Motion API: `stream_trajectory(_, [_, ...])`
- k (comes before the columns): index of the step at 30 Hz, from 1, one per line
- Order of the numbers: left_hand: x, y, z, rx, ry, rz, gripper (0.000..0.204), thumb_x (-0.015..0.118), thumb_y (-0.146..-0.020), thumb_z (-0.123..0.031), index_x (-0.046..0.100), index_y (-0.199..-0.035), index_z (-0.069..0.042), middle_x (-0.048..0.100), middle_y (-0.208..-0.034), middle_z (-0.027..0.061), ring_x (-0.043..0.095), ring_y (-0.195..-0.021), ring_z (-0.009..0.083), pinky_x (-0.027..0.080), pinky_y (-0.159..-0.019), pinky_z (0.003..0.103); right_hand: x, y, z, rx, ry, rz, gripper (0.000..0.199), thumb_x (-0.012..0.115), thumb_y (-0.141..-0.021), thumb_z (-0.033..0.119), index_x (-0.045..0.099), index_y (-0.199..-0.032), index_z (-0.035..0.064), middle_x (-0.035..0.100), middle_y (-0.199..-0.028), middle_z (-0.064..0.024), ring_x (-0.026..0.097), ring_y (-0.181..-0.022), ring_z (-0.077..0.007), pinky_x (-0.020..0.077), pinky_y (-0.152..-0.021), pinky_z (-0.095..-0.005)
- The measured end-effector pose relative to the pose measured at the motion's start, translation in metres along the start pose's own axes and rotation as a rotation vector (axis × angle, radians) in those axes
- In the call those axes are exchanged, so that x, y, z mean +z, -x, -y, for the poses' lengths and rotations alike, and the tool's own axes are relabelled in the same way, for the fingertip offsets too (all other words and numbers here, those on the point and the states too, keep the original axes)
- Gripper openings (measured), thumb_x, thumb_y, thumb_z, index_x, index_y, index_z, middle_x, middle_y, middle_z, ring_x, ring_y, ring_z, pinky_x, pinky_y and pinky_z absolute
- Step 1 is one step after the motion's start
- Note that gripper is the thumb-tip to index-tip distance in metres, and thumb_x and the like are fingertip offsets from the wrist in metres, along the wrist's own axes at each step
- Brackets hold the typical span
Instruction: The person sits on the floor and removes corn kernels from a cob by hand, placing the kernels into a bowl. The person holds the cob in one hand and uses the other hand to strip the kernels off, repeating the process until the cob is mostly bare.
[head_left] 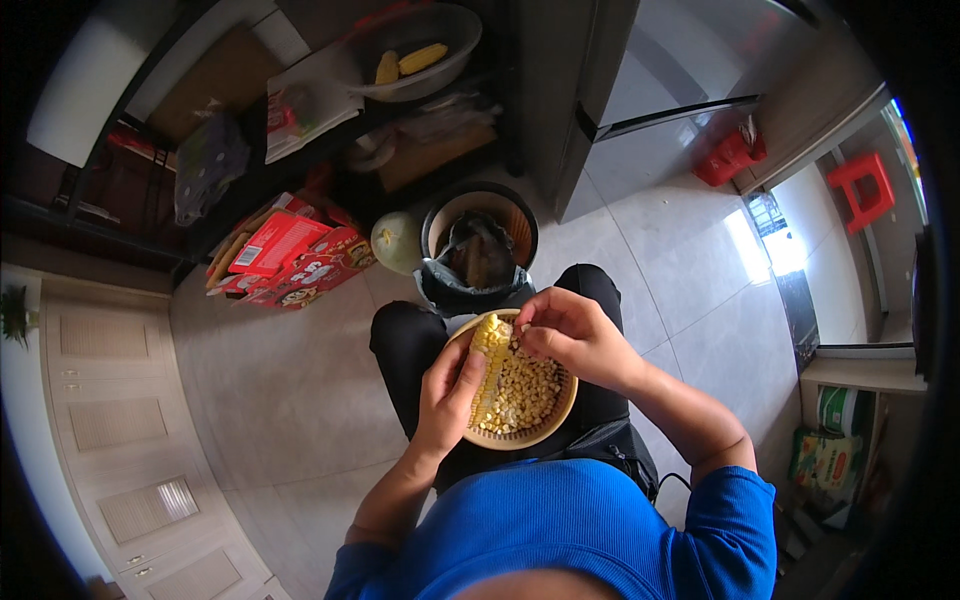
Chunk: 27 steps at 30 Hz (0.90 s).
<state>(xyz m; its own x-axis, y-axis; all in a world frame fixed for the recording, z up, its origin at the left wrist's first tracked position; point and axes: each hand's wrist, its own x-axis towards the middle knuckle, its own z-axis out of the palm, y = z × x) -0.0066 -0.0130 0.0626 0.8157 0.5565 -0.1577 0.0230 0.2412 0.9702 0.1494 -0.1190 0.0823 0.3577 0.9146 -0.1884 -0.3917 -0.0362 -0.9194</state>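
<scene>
A partly stripped corn cob [489, 365] stands tilted in my left hand [447, 393], whose fingers wrap round its side. Close to the cob's upper end is my right hand [568, 329], thumb and forefinger pinched on what looks like a pale corn kernel [526, 327]. Beneath both hands, a round yellowish basket [531, 437] rests on my lap. Loose corn kernels [527, 391] cover its bottom. Part of the basket's rim is hidden behind my hands.
Beyond my knees stands a bin [529, 225] with a dark liner, beside a pale green round melon or gourd [396, 243]. A red carton [300, 255] lies left of it. On the shelf, a clear bowl [455, 75] holds whole corn cobs [423, 58]. A fridge [665, 70] rises at the far right.
</scene>
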Motion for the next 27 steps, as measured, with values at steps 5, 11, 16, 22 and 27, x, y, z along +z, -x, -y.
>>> stream_trajectory(5, [0.003,-0.001,-0.003,0.142,-0.288,-0.013,0.035,0.049,-0.092,-0.017,0.048,-0.117,0.007,0.059,-0.107,0.0156,0.057,-0.099,0.0186,0.044,-0.086,0.028,0.0,0.0,0.002,0.011,0.33,-0.011,0.023,0.064,-0.082,0.01,0.05,-0.094,-0.0023,0.057,-0.08,-0.0041,0.054,-0.074,-0.0057,0.0461,-0.066,-0.0204])
stream_trajectory(11, [0.005,0.0,-0.003,0.235,-0.463,-0.026,0.036,0.051,-0.09,-0.016,0.048,-0.116,0.009,0.059,-0.107,0.0223,0.059,-0.099,0.0284,0.045,-0.085,0.032,-0.001,0.001,0.008,0.002,0.484,0.026,0.023,0.063,-0.084,0.011,0.048,-0.096,-0.0008,0.054,-0.082,-0.002,0.051,-0.073,-0.0037,0.0438,-0.063,-0.0189])
stream_trajectory(16, [0.008,0.0,-0.004,0.308,-0.565,-0.049,0.036,0.052,-0.09,-0.016,0.048,-0.116,0.009,0.058,-0.107,0.024,0.059,-0.1,0.0327,0.045,-0.086,0.034,-0.002,-0.002,0.0,-0.067,0.411,-0.007,0.022,0.063,-0.081,0.01,0.05,-0.093,-0.0033,0.053,-0.073,-0.0039,0.049,-0.064,-0.007,0.044,-0.059,-0.0226])
stream_trajectory(22, [0.01,0.001,-0.004,0.278,-0.533,-0.044,0.036,0.052,-0.09,-0.015,0.048,-0.116,0.009,0.059,-0.106,0.0233,0.059,-0.099,0.0309,0.046,-0.085,0.033,-0.002,-0.003,-0.003,-0.042,0.395,-0.013,0.023,0.061,-0.077,0.008,0.049,-0.092,-0.0037,0.052,-0.071,-0.0036,0.049,-0.064,-0.0068,0.0432,-0.058,-0.0227])
stream_trajectory(27, [0.008,0.0,-0.007,0.18,-0.411,-0.013,0.037,0.052,-0.09,-0.016,0.048,-0.116,0.009,0.059,-0.106,0.0221,0.06,-0.097,0.0275,0.046,-0.083,0.033,-0.008,-0.003,0.002,0.031,0.421,0.073,0.022,0.059,-0.082,0.007,0.046,-0.097,-0.0029,0.053,-0.081,-0.0025,0.052,-0.074,-0.0048,0.0447,-0.065,-0.0197])
